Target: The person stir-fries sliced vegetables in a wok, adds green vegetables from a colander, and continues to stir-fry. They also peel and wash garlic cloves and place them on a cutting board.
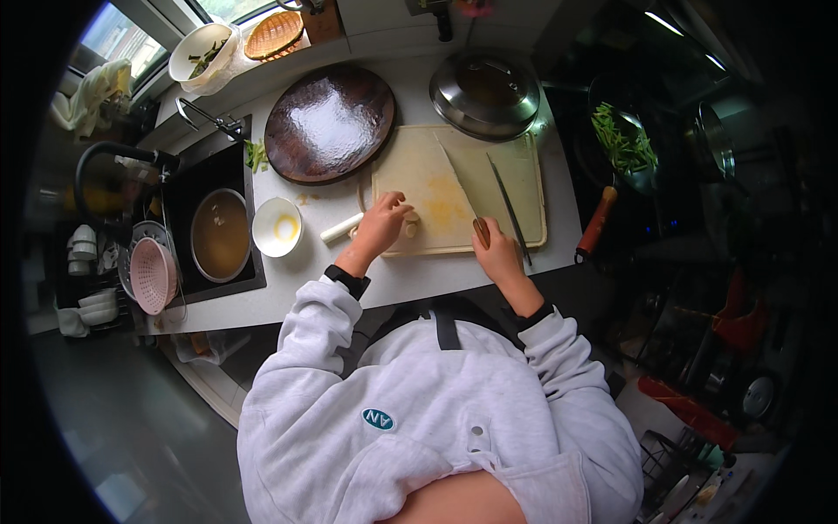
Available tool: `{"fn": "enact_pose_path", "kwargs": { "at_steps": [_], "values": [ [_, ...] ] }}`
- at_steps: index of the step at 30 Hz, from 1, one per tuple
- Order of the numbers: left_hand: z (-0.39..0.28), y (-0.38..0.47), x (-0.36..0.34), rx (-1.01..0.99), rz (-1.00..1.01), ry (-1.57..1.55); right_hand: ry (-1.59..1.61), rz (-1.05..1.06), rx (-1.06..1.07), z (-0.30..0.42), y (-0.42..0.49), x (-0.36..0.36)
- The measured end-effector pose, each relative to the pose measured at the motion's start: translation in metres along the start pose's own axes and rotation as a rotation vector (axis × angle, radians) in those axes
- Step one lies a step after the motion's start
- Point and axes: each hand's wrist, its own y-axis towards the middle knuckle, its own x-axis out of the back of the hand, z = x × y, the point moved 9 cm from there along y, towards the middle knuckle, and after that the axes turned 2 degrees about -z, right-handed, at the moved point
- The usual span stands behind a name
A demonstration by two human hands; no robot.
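My right hand point(497, 252) is closed around the wooden handle of a kitchen knife point(457, 171), whose blade points away over the cutting board point(524, 190). My left hand point(385, 223) is at the board's left edge, fingers bent over small pale pieces point(411, 229); whether it grips any of them cannot be told. A white cylindrical piece point(342, 228) lies on the counter beside that hand. Yellowish residue marks the middle of the board. Chopsticks point(507, 203) or a similar thin dark tool lie across its right part.
Left stand a white bowl point(277, 227) and a sink point(258, 265) holding a pot point(220, 236). Behind are a large round dark board point(330, 124) and a metal lid point(484, 95). Green vegetables point(622, 141) lie in a pan on the right hob, its red handle point(596, 226) towards me.
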Motion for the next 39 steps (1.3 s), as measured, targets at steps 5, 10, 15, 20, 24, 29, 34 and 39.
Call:
{"fn": "enact_pose_path", "kwargs": {
  "at_steps": [5, 10, 15, 20, 24, 29, 34, 39],
  "values": [
    [-0.015, 0.002, -0.015, -0.15, 0.041, -0.047, -0.055, -0.087, -0.052, -0.006, -0.004, 0.012],
    [-0.018, 0.009, -0.03, -0.175, -0.022, 0.074, -0.15, 0.004, -0.021, 0.011, -0.019, 0.014],
    [-0.016, 0.007, -0.035, -0.192, 0.0, 0.115, -0.325, 0.04, 0.054, 0.03, -0.037, 0.007],
    [-0.015, 0.006, -0.032, -0.154, -0.07, 0.078, -0.216, 0.121, -0.014, 0.022, -0.019, -0.014],
    [-0.014, 0.007, -0.032, -0.169, -0.079, 0.083, -0.135, 0.089, 0.017, 0.027, -0.016, -0.012],
    [-0.011, 0.007, -0.035, -0.103, -0.05, 0.076, -0.211, 0.12, -0.042, 0.029, -0.011, -0.022],
    [-0.009, 0.003, -0.036, -0.119, -0.02, 0.084, -0.148, 0.071, 0.021, 0.037, -0.01, -0.019],
    [-0.004, 0.002, -0.037, -0.102, -0.007, 0.046, -0.161, 0.1, -0.015, 0.038, -0.009, -0.023]
  ]
}}
